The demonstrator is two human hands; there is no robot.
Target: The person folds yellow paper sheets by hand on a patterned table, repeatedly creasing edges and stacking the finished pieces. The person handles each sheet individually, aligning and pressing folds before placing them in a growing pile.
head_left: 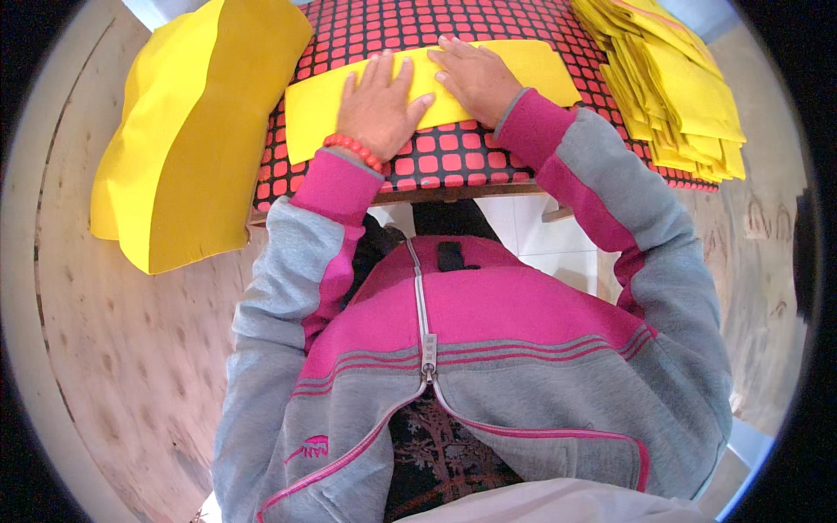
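Note:
A long folded strip of yellow cloth (523, 65) lies across the table in front of me, its left end slightly nearer to me than its right. My left hand (379, 109) rests flat on the strip left of its middle, fingers spread and pointing away. My right hand (479, 83) presses flat on it right of the middle, fingers stretched out toward the left. Neither hand grips anything. The cloth parts under both palms are hidden.
A large yellow cloth sheet (196, 131) hangs over the table's left side. On the right, a pile of folded yellow cloths (676, 91) overhangs the table edge. A red-and-black checked cover (445, 166) lies on the table. Wooden surfaces (113, 349) flank both sides.

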